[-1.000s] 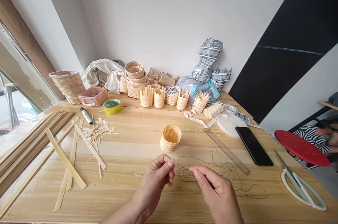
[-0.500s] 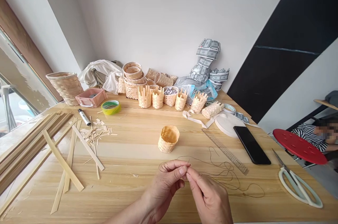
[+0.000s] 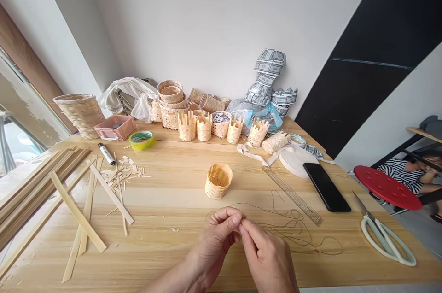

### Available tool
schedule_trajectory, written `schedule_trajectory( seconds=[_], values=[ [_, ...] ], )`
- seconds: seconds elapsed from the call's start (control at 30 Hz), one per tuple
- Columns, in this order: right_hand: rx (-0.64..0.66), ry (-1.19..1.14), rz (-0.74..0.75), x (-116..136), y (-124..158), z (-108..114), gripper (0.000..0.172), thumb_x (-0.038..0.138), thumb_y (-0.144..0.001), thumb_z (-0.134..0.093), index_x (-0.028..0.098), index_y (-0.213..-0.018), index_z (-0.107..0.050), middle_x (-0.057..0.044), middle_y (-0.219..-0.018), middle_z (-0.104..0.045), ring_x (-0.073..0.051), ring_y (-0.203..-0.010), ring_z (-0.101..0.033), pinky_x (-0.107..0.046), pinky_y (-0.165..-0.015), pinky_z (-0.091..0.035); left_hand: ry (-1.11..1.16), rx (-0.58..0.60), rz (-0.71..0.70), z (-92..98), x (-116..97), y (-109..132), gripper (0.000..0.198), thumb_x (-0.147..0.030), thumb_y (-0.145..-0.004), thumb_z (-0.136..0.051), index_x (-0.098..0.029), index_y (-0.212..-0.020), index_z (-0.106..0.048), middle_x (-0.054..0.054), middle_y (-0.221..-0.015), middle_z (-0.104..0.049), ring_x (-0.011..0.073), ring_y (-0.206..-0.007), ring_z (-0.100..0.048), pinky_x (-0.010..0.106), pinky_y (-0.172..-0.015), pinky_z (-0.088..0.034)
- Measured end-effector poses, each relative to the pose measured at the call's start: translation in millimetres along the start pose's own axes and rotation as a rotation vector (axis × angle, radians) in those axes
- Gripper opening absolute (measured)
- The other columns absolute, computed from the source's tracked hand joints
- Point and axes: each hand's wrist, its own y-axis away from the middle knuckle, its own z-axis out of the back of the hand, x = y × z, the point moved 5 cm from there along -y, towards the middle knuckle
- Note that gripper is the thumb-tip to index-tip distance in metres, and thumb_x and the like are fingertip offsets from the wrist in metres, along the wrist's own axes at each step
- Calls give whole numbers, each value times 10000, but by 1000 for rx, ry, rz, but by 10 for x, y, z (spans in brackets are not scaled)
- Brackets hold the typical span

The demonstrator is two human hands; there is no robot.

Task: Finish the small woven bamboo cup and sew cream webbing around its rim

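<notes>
My left hand (image 3: 221, 237) and my right hand (image 3: 265, 251) meet at the fingertips above the front of the table, both closed in a pinch. A thin brown thread (image 3: 297, 223) lies in loose loops to the right and runs behind my fingers, which pinch it. Whether a needle is also between the fingertips is too small to make out. Just beyond my hands stands a small woven basket (image 3: 218, 183), upright, touched by neither hand.
Scissors (image 3: 386, 237), a phone (image 3: 326, 187) and a clear ruler (image 3: 293, 195) lie to the right. Wooden strips (image 3: 78, 212), a marker (image 3: 107, 153) and tape (image 3: 142, 141) are on the left. Several baskets (image 3: 187, 126) line the back. A person (image 3: 402, 174) is beyond a red stool (image 3: 386, 187).
The view has shifted slightly, so most things sit a little further left. My fingertips remain pinched together, with the left index finger slightly more bent. The basket still stands in the same place.
</notes>
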Motion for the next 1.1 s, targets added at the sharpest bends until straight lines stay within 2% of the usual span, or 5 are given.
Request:
schedule_trajectory(
  seconds=[0.63, 0.77, 0.87, 0.97, 1.1],
  values=[
    [142, -104, -43, -14, -7, -91, 312, 291, -891, -339, 218, -860, -640, -11, -708, -669, -111, -595, -614, -168, -560, -429, -133, -44, -118, 89, -223, 4, 208, -252, -686, -674, -131, -557, -563, -41, -523, -429, 51, -487, -305, 177, -506, -266],
    [27, 66, -160, -539, -85, 270, 261, 390, -828, -449, 215, -890, -633, -49, -974, -642, -163, -834, -608, -214, -671, -461, -259, -15, -123, 56, -401, 82, 166, -268, -712, -649, -140, -614, -608, -32, -486, -482, 44, -441, -310, 171, -477, -262],
    [213, 280, -428, -1177, -167, 382, 218, 279, -842, -412, 229, -839, -625, -25, -944, -632, -152, -774, -594, -236, -649, -433, -352, 35, -138, -27, -507, 162, 169, -270, -685, -669, -134, -595, -625, 3, -542, -550, 75, -489, -423, 185, -488, -317],
    [394, 400, -512, -1586, -305, 272, 150, 182, -778, -481, 213, -800, -626, -32, -879, -636, -154, -763, -579, -234, -630, -396, -395, 92, -132, -105, -531, 227, 191, -293, -671, -676, -133, -578, -630, 9, -523, -549, 95, -494, -461, 197, -486, -346],
    [474, 446, -538, -1771, -498, -16, 72, 193, -769, -537, 177, -762, -606, -34, -806, -624, -150, -748, -562, -252, -633, -397, -426, 152, -88, -121, -470, 274, 217, -329, -653, -685, -138, -569, -628, 0, -478, -526, 87, -435, -445, 200, -455, -332]
  ],
)
